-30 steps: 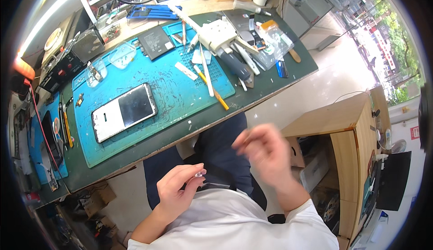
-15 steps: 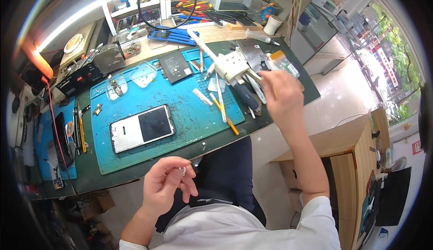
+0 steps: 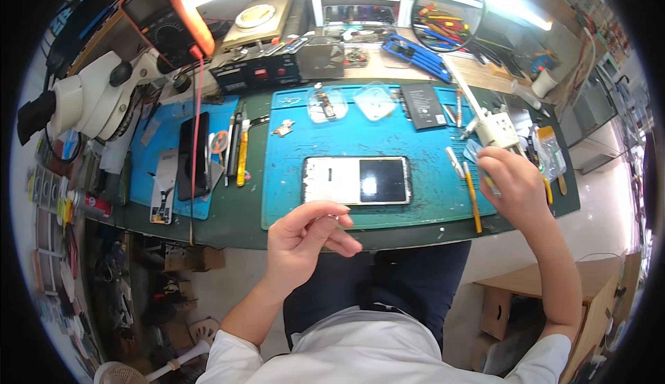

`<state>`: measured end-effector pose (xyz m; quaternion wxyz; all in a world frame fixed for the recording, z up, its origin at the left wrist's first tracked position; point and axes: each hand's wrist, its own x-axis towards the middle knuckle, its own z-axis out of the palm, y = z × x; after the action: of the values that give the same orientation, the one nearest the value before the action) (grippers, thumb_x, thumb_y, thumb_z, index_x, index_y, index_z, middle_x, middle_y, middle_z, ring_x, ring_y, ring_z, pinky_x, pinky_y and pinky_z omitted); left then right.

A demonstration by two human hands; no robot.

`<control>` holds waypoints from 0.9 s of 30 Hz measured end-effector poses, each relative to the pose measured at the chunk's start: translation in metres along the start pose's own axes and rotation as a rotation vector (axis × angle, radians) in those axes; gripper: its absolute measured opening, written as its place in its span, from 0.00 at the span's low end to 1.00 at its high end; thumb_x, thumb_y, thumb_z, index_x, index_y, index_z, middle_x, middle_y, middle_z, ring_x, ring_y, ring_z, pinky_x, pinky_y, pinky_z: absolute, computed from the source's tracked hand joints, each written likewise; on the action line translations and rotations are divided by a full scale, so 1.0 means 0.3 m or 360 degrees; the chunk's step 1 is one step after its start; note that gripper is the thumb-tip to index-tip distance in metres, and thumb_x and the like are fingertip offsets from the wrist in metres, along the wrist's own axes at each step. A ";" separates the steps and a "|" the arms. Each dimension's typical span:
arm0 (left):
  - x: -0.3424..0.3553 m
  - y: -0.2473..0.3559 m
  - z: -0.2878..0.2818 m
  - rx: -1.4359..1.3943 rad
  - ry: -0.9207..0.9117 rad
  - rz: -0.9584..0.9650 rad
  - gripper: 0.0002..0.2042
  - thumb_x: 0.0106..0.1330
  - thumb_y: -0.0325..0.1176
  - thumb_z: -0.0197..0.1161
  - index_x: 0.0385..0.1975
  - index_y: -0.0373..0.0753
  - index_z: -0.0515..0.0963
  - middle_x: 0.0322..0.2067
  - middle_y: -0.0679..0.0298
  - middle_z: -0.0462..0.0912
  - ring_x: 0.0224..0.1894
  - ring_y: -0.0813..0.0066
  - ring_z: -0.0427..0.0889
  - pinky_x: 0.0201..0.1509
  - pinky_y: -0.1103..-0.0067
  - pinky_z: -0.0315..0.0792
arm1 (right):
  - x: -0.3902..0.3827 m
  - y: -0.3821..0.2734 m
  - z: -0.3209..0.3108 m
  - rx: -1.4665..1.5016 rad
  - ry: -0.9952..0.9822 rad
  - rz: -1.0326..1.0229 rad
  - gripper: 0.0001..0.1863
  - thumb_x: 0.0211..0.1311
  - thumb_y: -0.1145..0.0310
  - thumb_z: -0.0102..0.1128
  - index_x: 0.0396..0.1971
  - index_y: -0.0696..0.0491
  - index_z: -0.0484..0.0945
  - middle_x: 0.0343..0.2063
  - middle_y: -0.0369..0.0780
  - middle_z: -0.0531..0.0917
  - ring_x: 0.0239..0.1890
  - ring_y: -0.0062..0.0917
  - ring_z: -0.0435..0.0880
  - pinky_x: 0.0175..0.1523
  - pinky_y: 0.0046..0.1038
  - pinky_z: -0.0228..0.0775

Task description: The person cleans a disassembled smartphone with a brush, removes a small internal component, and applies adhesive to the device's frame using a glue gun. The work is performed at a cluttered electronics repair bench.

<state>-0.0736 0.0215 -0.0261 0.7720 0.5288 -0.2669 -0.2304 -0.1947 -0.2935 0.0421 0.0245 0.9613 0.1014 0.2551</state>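
Observation:
My left hand pinches a small pale item, too small to name, just in front of the blue mat's near edge. A phone with a half-white, half-dark face lies flat on that mat. My right hand is at the mat's right, fingers closed on a slim tool with a greenish tip, partly hidden. Beside it are a yellow-handled tool and a white power strip. A black battery and two clear trays lie at the mat's back.
A white microscope and an orange multimeter stand at the left, above a second mat holding a dark phone. A red cable hangs down there. A blue tool holder sits behind. A wooden cabinet is below right.
My view has swung left, bringing the microscope and multimeter into sight. My right hand went from above my lap to the tools at the bench's right. My left hand keeps its pinch.

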 end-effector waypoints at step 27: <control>-0.012 0.087 -0.167 0.1048 0.0117 -0.0030 0.06 0.63 0.17 0.63 0.38 0.30 0.83 0.41 0.52 0.85 0.34 0.75 0.86 0.31 0.84 0.79 | 0.118 -0.463 0.259 0.1664 0.0583 0.0547 0.18 0.47 0.86 0.69 0.41 0.58 0.83 0.35 0.44 0.84 0.35 0.27 0.85 0.38 0.23 0.79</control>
<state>-0.0415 0.0671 -0.0171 0.5665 0.7604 -0.2940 -0.1196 -0.1515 -0.1499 -0.0220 -0.5133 0.7885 0.0590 0.3336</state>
